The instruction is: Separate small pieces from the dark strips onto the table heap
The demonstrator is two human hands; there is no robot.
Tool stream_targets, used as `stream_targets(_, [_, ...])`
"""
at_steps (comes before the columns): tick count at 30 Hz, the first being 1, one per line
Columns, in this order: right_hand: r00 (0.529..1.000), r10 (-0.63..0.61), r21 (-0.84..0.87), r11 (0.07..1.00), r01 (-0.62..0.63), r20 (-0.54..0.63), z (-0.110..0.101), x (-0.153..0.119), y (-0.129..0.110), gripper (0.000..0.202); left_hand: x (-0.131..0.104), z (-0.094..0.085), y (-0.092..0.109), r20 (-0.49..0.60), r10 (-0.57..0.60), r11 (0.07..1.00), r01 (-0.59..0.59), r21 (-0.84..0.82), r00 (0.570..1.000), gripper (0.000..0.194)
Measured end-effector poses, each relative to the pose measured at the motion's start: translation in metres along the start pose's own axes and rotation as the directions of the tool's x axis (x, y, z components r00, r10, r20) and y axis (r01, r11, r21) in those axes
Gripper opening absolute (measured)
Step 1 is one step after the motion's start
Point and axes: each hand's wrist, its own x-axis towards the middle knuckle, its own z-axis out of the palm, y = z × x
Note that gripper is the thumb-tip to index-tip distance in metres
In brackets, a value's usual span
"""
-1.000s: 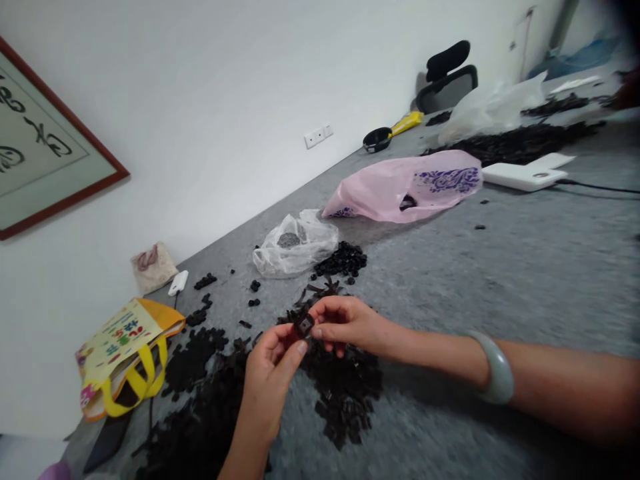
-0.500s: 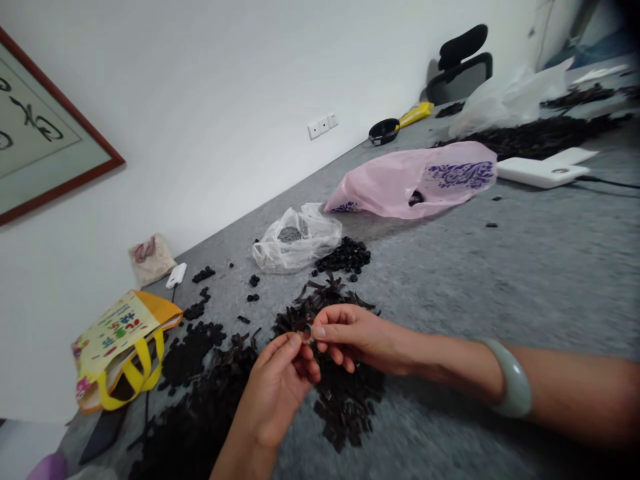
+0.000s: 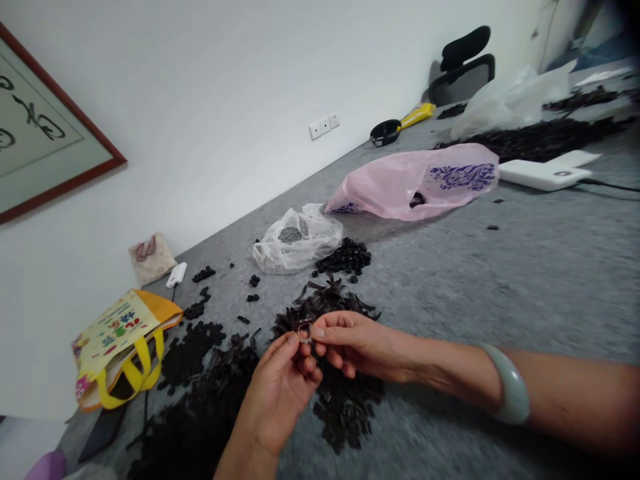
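Between the fingertips of both hands sits a small thin ring point(image 3: 300, 328), pale at the bottom and darker along its top; its material is too small to tell. My left hand point(image 3: 277, 393) pinches its lower left side with thumb and forefinger. From the right, my right hand point(image 3: 353, 340) pinches its other side, the remaining fingers curled. A pale green bangle point(image 3: 513, 387) circles the right wrist. Under and behind the hands lies a heap of short dark strips point(image 3: 345, 420). To the left, a larger dark heap point(image 3: 190, 427) is partly covered by my left forearm.
Beyond the hands are a pile of black round pieces point(image 3: 347, 257), a clear plastic bag point(image 3: 320, 230) with grey contents and a pink bag point(image 3: 375, 187). A yellow-handled bag point(image 3: 117, 327) stands left. A white device point(image 3: 545, 175) with a cable lies right, before more dark strips point(image 3: 555, 137).
The ring has come into clearer view, its loop now facing me above the fingertips. My right hand has shifted slightly down; both hands keep their pinch.
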Motion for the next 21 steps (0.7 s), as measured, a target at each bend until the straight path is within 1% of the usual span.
stream_targets(5, [1.000,0.004,0.026,1.000,-0.004,0.016,0.0004,-0.0007,0.0005,0.031,-0.0007,0.0008,-0.0008,0.007,-0.005,1.000,0.005,-0.016,1.000,0.027])
stream_targets(12, [1.000,0.002,-0.005,1.000,-0.002,0.015,-0.0031,0.0005,0.0020,0.031,-0.0019,0.0043,-0.0015,0.006,0.020,1.000,-0.020,0.008,1.000,0.031])
stream_targets(15, [1.000,-0.002,-0.028,1.000,0.001,-0.016,-0.0036,0.0008,0.0029,0.033,-0.0032,0.0048,-0.0020,-0.032,0.042,0.999,-0.042,0.021,0.999,0.033])
stream_targets(17, [0.998,-0.015,-0.063,0.998,0.011,-0.061,-0.0029,0.0007,0.0028,0.035,-0.0035,0.0046,-0.0029,-0.065,0.065,0.997,-0.063,0.034,0.996,0.034])
stream_targets(19, [0.993,-0.033,-0.097,0.995,0.022,-0.114,-0.0012,0.0000,0.0021,0.037,-0.0029,0.0043,-0.0041,-0.084,0.101,0.994,-0.096,0.058,0.991,0.035])
stream_targets(21, [0.989,-0.044,-0.114,0.993,0.028,-0.143,0.0012,-0.0012,0.0008,0.038,-0.0015,0.0037,-0.0054,-0.089,0.153,0.985,-0.144,0.095,0.984,0.035])
